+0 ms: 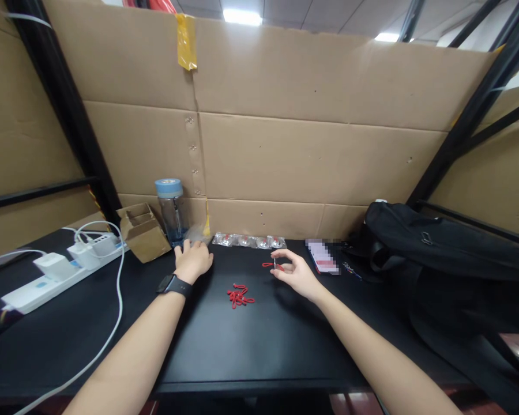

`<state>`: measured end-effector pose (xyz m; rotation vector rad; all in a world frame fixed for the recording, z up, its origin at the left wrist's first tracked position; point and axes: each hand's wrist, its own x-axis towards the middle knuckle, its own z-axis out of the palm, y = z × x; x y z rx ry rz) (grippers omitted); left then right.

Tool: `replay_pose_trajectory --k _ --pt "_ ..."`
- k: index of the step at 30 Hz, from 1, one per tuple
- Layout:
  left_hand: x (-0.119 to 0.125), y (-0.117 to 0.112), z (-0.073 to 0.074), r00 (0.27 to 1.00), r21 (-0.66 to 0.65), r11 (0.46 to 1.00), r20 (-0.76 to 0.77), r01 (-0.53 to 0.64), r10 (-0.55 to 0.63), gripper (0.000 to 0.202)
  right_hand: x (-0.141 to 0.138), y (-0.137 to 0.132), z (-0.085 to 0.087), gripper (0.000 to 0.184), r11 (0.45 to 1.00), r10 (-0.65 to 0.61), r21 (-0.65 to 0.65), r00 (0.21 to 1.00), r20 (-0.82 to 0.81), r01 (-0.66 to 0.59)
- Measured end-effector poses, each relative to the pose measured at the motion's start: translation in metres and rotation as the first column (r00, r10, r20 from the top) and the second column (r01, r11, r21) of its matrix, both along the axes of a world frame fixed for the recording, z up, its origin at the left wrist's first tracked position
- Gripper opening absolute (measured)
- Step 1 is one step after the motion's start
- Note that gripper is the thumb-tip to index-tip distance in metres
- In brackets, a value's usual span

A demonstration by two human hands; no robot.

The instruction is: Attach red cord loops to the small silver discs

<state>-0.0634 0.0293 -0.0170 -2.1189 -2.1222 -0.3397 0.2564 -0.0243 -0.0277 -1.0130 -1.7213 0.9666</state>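
My right hand (294, 275) pinches a small silver disc (274, 263), seen edge-on, between thumb and fingers. A red cord loop (267, 264) sticks out to its left. My left hand (193, 262), with a dark smartwatch on the wrist, rests palm down at the back of the desk, fingers spread. Its fingertips are by a crumpled clear plastic bag (198, 233); whether they touch it I cannot tell. Between the hands, nearer me, lies a small pile of red cord loops (239, 296). Behind is a row of clear-wrapped round silver pieces (247, 241).
On the left stand a blue-lidded bottle (171, 210), an opened cardboard box (143, 233) and a white power strip (54, 283) with chargers and a trailing cable. To the right are a phone (324, 257) and a black bag (419, 248). A cardboard wall (285, 155) closes the back.
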Motion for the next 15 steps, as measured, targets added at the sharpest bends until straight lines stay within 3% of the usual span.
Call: replay_pose_trajectory --k 4,7,9,11,13,15 --pt "0.002 -0.009 0.016 1.0 0.25 0.968 0.021 0.011 -0.017 0.038 0.002 0.0 0.003 0.043 0.999 -0.023 0.022 1.0 -0.009 0.023" --pt "0.014 -0.014 0.025 0.974 0.382 0.905 0.051 0.186 -0.221 0.04 0.004 -0.001 0.01 0.042 0.998 -0.054 0.043 0.998 -0.014 0.054" --pt "0.029 -0.018 0.025 0.885 0.344 0.841 0.058 0.417 -0.463 0.038 0.007 -0.001 0.016 0.041 0.993 -0.093 0.072 0.996 -0.002 0.093" --pt "0.047 -0.025 0.019 0.736 0.248 0.726 0.067 0.642 -0.674 0.038 0.011 -0.001 0.021 0.042 0.986 -0.131 0.108 0.991 0.023 0.128" --pt "0.064 -0.035 0.011 0.6 0.148 0.609 0.1 0.78 -0.793 0.039 0.016 0.0 0.025 0.044 0.975 -0.168 0.157 0.983 0.067 0.156" --pt "0.078 -0.047 0.004 0.508 0.083 0.523 0.15 0.848 -0.848 0.044 0.022 0.0 0.027 0.047 0.96 -0.214 0.212 0.967 0.14 0.182"
